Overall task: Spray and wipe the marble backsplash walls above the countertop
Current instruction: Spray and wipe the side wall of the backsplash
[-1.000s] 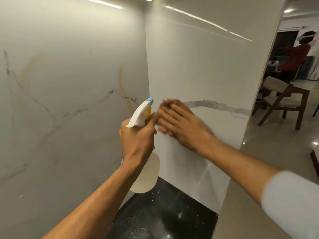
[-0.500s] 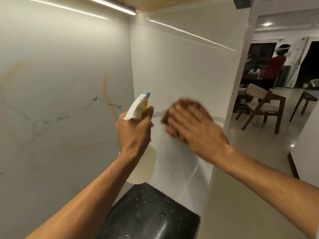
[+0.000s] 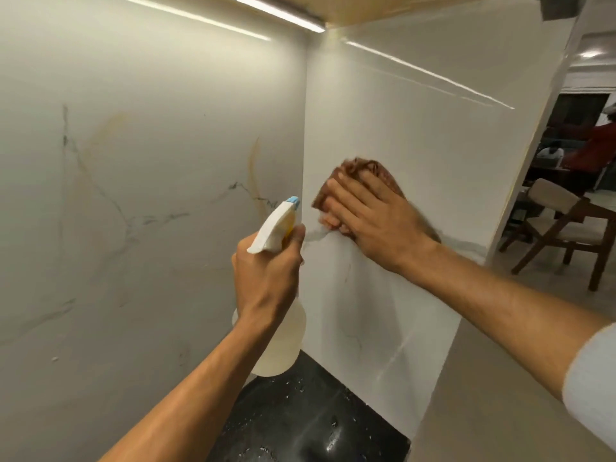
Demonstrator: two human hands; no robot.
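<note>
Pressing flat against the side wall (image 3: 416,135), the right hand (image 3: 376,221) pins a brown cloth (image 3: 383,173) to the marble, fingers extended and slightly spread over the fabric; the cloth shows above and beside the fingertips. This contact point lies just right of the corner (image 3: 305,128) where the side wall meets the back wall (image 3: 150,161), at the level of a grey vein on the side wall. The left hand (image 3: 266,271) is wrapped around the neck of a spray bottle (image 3: 280,341), fingers curled tight; whether a finger sits on the trigger cannot be told. The bottle is upright, just left of the corner, its blue nozzle (image 3: 293,201) aimed toward the corner and near the cloth without touching it. Below the corner, the black counter (image 3: 310,421) carries scattered droplets. Right of the side wall, well beyond the corner, stands a wooden chair (image 3: 563,225).
</note>
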